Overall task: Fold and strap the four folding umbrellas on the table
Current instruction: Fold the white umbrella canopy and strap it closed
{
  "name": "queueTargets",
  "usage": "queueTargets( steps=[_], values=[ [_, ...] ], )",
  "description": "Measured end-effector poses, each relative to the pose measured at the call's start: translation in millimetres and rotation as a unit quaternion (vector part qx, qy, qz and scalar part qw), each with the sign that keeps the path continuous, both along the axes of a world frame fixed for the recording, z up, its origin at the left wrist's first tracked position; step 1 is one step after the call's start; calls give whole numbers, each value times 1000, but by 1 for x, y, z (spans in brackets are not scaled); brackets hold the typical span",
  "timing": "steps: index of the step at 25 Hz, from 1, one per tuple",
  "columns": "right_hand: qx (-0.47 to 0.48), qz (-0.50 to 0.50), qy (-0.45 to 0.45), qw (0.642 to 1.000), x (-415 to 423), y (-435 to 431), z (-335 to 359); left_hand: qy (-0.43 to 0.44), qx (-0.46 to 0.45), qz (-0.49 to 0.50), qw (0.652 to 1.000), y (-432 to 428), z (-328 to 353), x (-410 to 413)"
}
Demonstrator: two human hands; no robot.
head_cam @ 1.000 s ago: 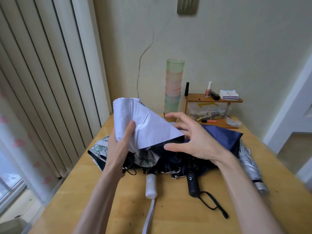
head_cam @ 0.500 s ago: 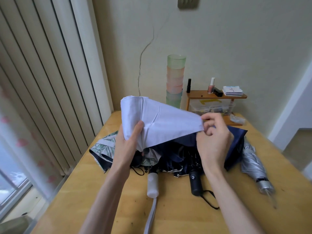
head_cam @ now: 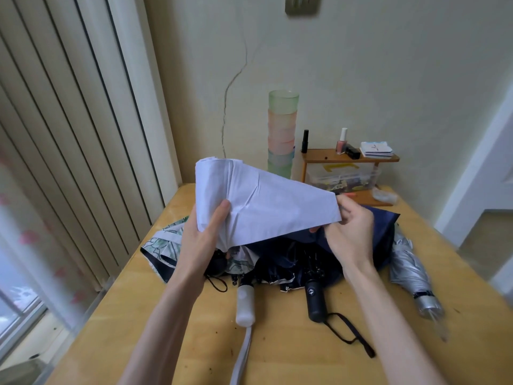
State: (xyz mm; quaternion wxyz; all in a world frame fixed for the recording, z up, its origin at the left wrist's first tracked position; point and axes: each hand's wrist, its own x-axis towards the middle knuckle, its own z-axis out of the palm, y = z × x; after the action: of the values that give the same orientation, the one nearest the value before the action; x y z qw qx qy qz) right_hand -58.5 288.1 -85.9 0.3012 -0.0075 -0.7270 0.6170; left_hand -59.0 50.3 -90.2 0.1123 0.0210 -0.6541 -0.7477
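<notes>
A cream wall (head_cam: 388, 65) is rising behind the wooden desk (head_cam: 277, 357)'s far edge, a crack (head_cam: 230, 87) running down it. Vertical blinds (head_cam: 69, 134) are hanging along the left edge, daylight coming through a window (head_cam: 16, 309) by the near left corner

The pale wooden worktop (head_cam: 277, 357) carries a floral-print fabric umbrella (head_cam: 163, 245) at the left and a navy fabric umbrella (head_cam: 383, 232) with a black cylindrical handle (head_cam: 316, 302). A white plastic handle (head_cam: 245, 307) lies between them, and a furled silver umbrella (head_cam: 410, 270) lies at the right. Stacked translucent pastel cups (head_cam: 281, 134) and a small wooden shelf rack (head_cam: 349, 158) stand at the back.
</notes>
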Motion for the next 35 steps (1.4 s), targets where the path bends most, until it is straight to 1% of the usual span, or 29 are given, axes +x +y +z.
queueTargets(
  steps=[3,4,5,8,10,11,13,14,15,16,17,18,19,21,22,23,25,26,27,28,29,30,32,33,34,35],
  values=[
    [47,-134,62,988,1,0,-3,11,4,21,1000,4,0,1],
    [65,-169,75,981,0,1,-4,13,12,23,1000,5,0,0],
    [67,-182,80,978,-2,2,-5,15,15,24,999,5,1,0],
    [23,-138,95,986,-4,0,-7,40,0,27,999,2,-2,-3],
    [10,-109,100,989,-3,-3,-4,51,-11,31,998,3,-6,-5],
    [-15,-89,89,992,-4,-5,-3,54,-11,33,998,4,-7,-4],
    [-107,-34,47,993,-5,-8,2,56,-3,34,998,7,-8,-3],
    [-136,-10,31,990,-6,-7,3,54,5,34,998,7,-9,-3],
    [-138,3,24,990,-6,-5,5,50,12,34,998,6,-8,-3],
    [-125,2,27,992,-5,-3,6,48,15,36,998,5,-7,-3],
    [-93,-19,42,995,-5,0,5,49,15,38,998,2,-6,-3],
    [-40,-60,67,995,-4,3,5,52,13,43,998,0,-5,-3],
    [30,-108,99,989,-3,4,2,57,9,50,997,-2,-3,-4],
    [164,-187,157,956,1,1,-5,67,9,63,996,-3,-1,-5],
    [191,-206,168,945,2,0,-7,70,10,66,995,-3,-1,-6],
    [193,-206,162,946,1,0,-8,71,10,64,995,-3,-2,-6],
    [191,-171,110,960,-3,2,-7,70,5,56,996,-4,-4,-6],
    [195,-135,88,968,-3,3,-5,69,5,48,996,-5,-5,-6],
    [185,-82,72,977,-5,6,-3,66,8,40,997,-7,-5,-6],
    [158,-7,57,986,-6,11,1,63,9,36,997,-10,-7,-7],
    [127,85,33,988,-4,17,6,62,3,37,997,-14,-8,-8],
    [107,181,5,978,0,24,11,62,-8,42,997,-19,-10,-9],
    [104,348,-66,929,11,36,19,71,-32,41,996,-25,-12,-10],
    [100,401,-94,906,16,39,22,77,-45,35,995,-26,-13,-10],
    [96,419,-103,897,18,40,23,85,-57,28,994,-26,-13,-9],
    [98,405,-97,904,18,38,24,94,-68,19,993,-25,-13,-9]
  ],
)
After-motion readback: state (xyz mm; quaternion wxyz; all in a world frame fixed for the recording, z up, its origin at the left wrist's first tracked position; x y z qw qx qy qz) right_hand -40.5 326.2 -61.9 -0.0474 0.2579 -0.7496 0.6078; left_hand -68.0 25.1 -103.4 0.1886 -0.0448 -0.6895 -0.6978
